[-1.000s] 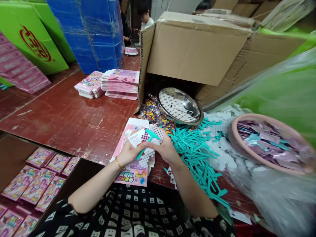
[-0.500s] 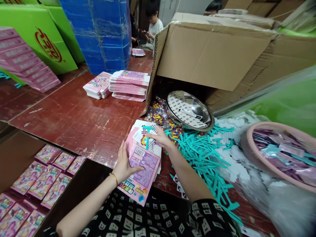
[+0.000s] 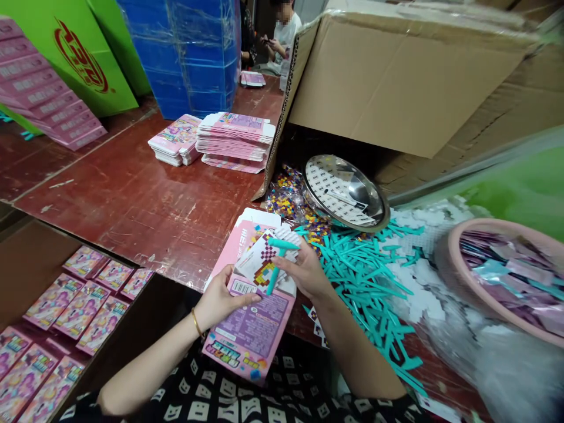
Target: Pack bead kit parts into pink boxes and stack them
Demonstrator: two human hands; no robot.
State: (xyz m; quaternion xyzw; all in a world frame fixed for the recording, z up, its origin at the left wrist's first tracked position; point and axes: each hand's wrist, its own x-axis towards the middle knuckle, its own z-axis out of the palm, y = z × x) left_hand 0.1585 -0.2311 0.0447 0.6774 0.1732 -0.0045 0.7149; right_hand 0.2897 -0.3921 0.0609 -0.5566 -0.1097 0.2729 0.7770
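Left hand (image 3: 218,301) clasping box (image 3: 252,326), right hand (image 3: 307,274) — pinching T-piece (image 3: 273,278)

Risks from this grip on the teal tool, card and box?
1. The teal tool lies over the printed card, with the right hand pinching at its side; it might slide off.
2. The card sits at the upper end of the purple box in the left hand; its edge could catch or bend there.
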